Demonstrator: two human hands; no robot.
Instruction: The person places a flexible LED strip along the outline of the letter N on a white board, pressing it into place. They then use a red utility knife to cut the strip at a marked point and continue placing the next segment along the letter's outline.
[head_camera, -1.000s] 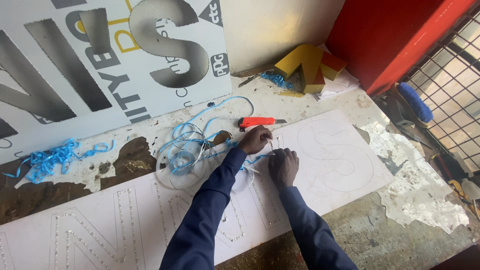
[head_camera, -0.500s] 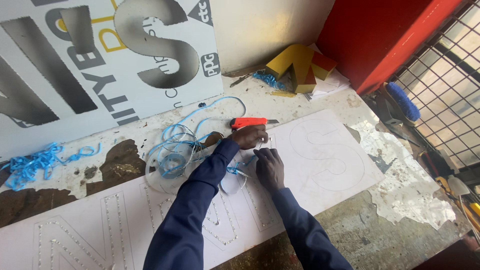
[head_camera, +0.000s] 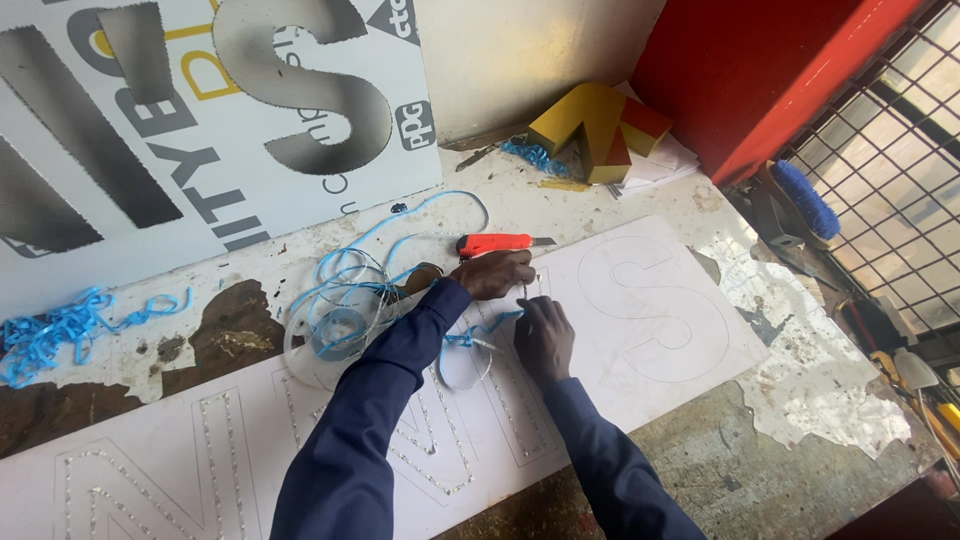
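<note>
Together, both hands press on the white letter board: left hand fingers pinching blue strip, right hand fingers curled, grip unclear.

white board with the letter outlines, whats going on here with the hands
A person in dark blue sleeves leans over the long white board on the worn bench. The left hand and right hand meet on an outlined letter dotted with small points, pinching a thin blue strand. A loose blue coil lies beside the left arm, and an orange utility knife rests just beyond the left hand.
</note>
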